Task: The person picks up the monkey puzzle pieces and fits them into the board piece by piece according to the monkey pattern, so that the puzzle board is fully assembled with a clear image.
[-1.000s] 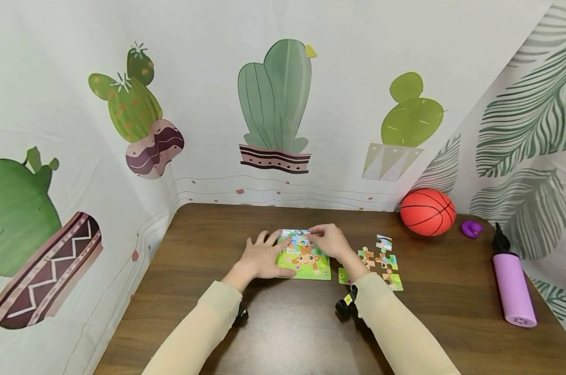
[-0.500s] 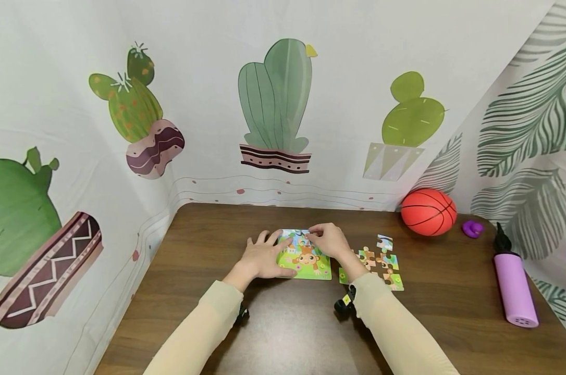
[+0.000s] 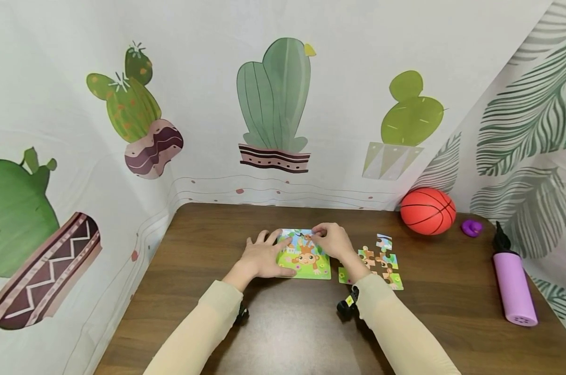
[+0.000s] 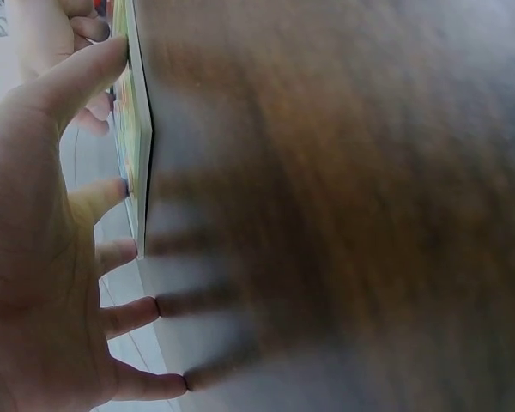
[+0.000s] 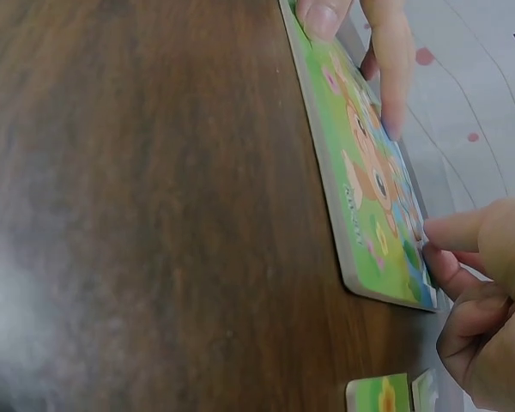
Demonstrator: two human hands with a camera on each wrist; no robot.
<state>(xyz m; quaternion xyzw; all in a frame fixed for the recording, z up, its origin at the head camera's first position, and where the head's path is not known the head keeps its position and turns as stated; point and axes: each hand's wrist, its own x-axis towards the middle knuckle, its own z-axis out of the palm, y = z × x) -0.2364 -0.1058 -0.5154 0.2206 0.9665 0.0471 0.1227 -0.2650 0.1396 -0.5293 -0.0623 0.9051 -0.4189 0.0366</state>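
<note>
A monkey jigsaw puzzle board [image 3: 306,268] lies flat on the brown table, its picture facing up. My left hand [image 3: 262,259] rests at the board's left side with fingers spread; in the left wrist view, the thumb [image 4: 86,73] and index finger touch the board, while other fingertips reach the table. At the upper right corner, my right hand [image 3: 335,242] pinches a puzzle piece down at the board's surface, the piece mostly covered by the fingers. The right wrist view shows that thumb and curled fingers [image 5: 468,249] at the board's far edge.
Several loose puzzle pieces [image 3: 390,261] lie right of the board, partly behind my right wrist. Farther right are a red basketball [image 3: 427,211], a purple rubber duck [image 3: 471,228] and a purple hand pump [image 3: 515,289]. A cactus-print cloth [image 3: 208,125] hangs behind the table.
My right hand has shifted slightly to the right along the board's top, toward its upper right corner. My left hand and the loose pieces stay where they were.
</note>
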